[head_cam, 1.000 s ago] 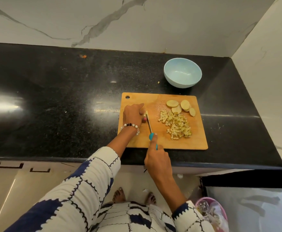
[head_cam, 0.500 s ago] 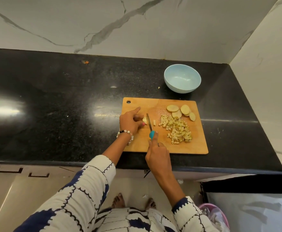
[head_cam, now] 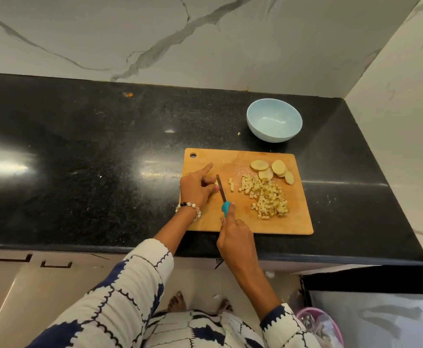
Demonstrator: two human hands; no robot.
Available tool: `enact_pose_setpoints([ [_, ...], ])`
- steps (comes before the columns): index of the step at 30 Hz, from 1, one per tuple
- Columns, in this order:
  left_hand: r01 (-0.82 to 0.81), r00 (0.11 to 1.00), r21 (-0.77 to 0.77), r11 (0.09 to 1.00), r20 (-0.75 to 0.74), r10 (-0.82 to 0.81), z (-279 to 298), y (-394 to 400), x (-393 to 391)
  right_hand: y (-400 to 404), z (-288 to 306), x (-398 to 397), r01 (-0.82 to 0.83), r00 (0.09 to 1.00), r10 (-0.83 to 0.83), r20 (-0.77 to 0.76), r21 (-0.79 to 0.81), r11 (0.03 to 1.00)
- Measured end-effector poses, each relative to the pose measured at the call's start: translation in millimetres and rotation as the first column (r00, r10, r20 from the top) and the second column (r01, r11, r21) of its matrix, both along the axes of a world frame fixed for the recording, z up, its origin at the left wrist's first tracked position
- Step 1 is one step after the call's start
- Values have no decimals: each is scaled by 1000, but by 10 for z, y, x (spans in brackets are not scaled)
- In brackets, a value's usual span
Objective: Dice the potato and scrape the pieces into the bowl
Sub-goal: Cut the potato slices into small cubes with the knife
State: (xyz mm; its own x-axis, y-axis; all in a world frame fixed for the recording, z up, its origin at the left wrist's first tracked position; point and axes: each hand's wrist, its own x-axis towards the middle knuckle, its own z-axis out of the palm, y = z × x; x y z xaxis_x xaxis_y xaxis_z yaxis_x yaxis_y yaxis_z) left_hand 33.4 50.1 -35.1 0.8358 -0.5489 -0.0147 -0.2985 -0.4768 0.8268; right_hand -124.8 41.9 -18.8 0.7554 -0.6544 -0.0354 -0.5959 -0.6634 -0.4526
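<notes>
While the left hand (head_cam: 197, 187) pinches a last potato bit (head_cam: 216, 182) on the board (head_cam: 243, 222), forefinger stretched out, the right hand (head_cam: 235, 243) grips the knife (head_cam: 222, 194) against it. Dicing is under way; dice (head_cam: 267, 197) and slices (head_cam: 272, 169) lie right, the bowl (head_cam: 274, 120) beyond. Next, probably, another cut clear of the fingertips.

A home kitchen. A polished black stone table (head_cam: 80, 156) runs beneath marble-veined wall panels (head_cam: 205, 33), with drawer fronts (head_cam: 29, 285) under its edge. A wooden cutting board (head_cam: 255, 222) and pale blue bowl (head_cam: 274, 120) sit there.
</notes>
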Motion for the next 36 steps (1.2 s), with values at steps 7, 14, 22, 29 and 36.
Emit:
enact_pose_setpoints([
  [7,19,1000,53,998,3,-19,70,-33,16,-14,43,127,-60,981,50,-187,-49,997],
  [14,19,999,79,997,31,-22,84,-47,-17,128,-46,-203,-87,976,48,-212,-181,980],
  [22,95,982,282,955,128,-136,144,-84,-2,131,-15,-157,-43,977,10,-215,-149,988],
  [29,58,994,226,972,74,-76,162,-42,-4,104,117,-225,26,987,-26,-156,-6,1000],
  [36,-71,994,4,997,-78,71,163,150,85,128,79,-114,-45,995,44,-94,-9,999],
])
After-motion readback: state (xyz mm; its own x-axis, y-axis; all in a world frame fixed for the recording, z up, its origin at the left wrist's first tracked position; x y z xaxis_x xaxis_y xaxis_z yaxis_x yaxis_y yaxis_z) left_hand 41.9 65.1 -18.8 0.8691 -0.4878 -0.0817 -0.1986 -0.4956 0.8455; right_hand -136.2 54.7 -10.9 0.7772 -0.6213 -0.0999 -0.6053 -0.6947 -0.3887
